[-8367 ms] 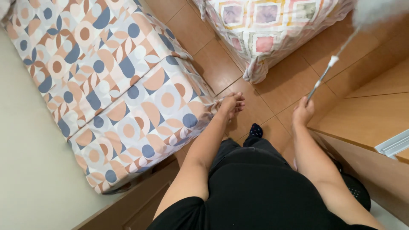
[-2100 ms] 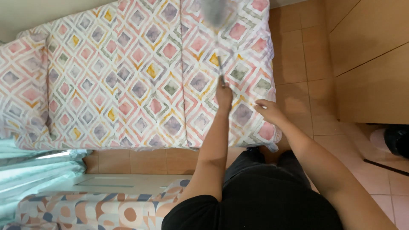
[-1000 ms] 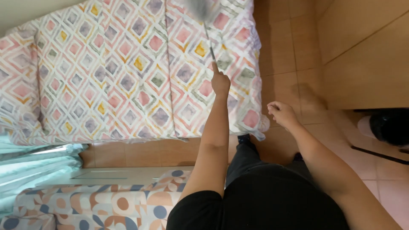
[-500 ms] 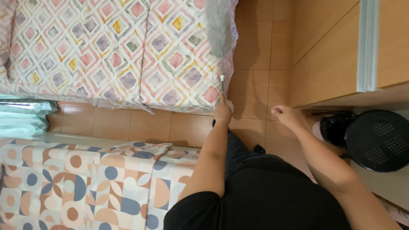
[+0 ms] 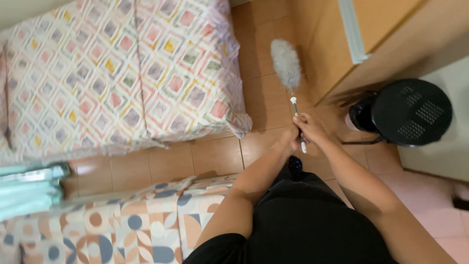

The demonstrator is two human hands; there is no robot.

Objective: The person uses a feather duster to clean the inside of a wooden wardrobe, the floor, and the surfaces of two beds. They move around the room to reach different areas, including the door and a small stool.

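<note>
Duster (image 5: 287, 66) handle inside both hands' fingers (image 5: 309, 128) (head upward)

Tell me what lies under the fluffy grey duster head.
Under the fluffy grey duster head lies brown floor tile beside the wooden cabinet. The tile directly beneath it is covered. Both hands grip its white handle.

Packages: none in view.
Labels: none to be seen on any surface.
Signs: none in view.
Screens: none in view.
</note>
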